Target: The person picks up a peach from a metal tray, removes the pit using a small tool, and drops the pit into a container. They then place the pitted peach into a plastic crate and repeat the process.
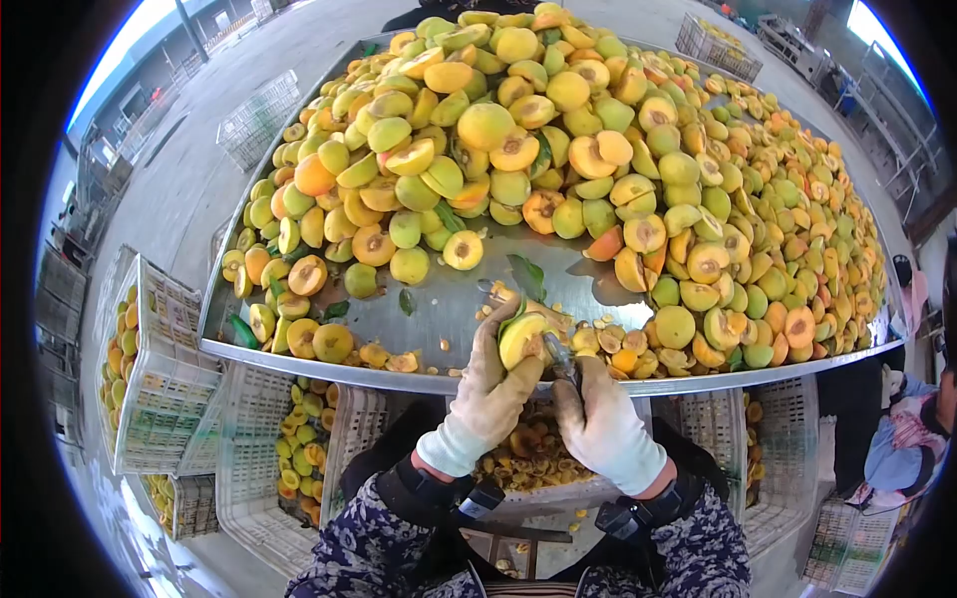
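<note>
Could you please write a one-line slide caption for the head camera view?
Gloved left hand holds a fruit while right hand works a small knife into it.

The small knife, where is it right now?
In the head view, the knife is in the gloved right hand, low centre, its blade against the fruit held by the left hand over the metal table edge.

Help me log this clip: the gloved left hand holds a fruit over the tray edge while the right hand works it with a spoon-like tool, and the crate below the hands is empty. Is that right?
Not quite. In the head view the crate below the hands is not empty: it holds cut fruit pieces. The rest stands: the left hand holds a fruit over the tray edge, and the right hand works it with a tool.
</note>
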The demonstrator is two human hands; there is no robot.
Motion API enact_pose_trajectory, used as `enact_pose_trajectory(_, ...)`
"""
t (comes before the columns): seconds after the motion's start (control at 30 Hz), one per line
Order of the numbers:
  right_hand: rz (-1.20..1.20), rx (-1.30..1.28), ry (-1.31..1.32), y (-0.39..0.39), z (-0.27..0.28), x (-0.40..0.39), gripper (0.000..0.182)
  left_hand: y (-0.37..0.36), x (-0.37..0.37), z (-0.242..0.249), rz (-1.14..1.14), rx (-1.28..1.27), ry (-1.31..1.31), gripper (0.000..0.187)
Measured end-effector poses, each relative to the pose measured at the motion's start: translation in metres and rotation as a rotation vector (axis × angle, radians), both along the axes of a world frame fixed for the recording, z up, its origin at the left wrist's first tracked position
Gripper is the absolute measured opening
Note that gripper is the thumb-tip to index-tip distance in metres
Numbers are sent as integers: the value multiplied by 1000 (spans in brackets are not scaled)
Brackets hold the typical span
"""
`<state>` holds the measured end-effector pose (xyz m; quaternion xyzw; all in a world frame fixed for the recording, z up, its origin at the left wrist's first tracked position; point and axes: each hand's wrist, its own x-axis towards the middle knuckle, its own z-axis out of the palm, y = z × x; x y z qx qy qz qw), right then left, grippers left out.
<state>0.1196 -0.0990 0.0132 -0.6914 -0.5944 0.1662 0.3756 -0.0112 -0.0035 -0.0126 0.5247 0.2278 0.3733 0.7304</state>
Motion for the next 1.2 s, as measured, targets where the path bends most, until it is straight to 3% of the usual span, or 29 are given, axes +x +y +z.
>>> enact_pose_trajectory(0.2,-59,-54,-114,1,-5,5,22,-12,20,-4,73,-56,-47,59)
enact_pose_trajectory(0.27,-70,-74,-154,-1,-9,7,25,-12,22,-6,139,331,227,58)
enact_pose_trajectory(0.47,57,-83,-236,-6,-13,15,33,-3,20,-18,134,693,425,55)
enact_pose_trajectory(0.5,128,-128,-203,-6,-10,18,31,2,16,-15,134,694,427,55)
enact_pose_trajectory(0.57,137,-122,-199,-9,-14,17,29,10,8,-6,-175,355,504,50)
enact_pose_trajectory(0.6,146,-124,-152,-10,-16,17,28,12,11,3,-282,-39,356,47)
enact_pose_trajectory(0.77,131,-187,-38,-11,-14,20,24,8,12,4,-317,99,476,50)
enact_pose_trajectory(0.83,93,-180,-12,-10,-11,20,24,-3,19,-16,26,564,343,51)
enact_pose_trajectory(0.87,59,-175,10,-10,-11,19,24,-12,22,-17,36,394,266,52)
enact_pose_trajectory(0.97,134,-35,16,-12,-35,19,27,-18,23,-25,123,501,323,52)
enact_pose_trajectory(1.03,134,-165,62,-15,-22,18,25,-8,20,-13,70,509,417,47)
enact_pose_trajectory(1.1,130,-288,101,-15,-15,21,23,8,18,-10,-282,117,350,44)
enact_pose_trajectory(1.13,143,-258,64,-17,-16,21,24,10,19,5,-346,29,456,43)
enact_pose_trajectory(1.17,148,-226,25,-17,-16,22,26,8,19,3,-359,24,464,43)
enact_pose_trajectory(1.2,150,-268,159,-17,-11,27,23,5,19,2,-334,121,470,44)
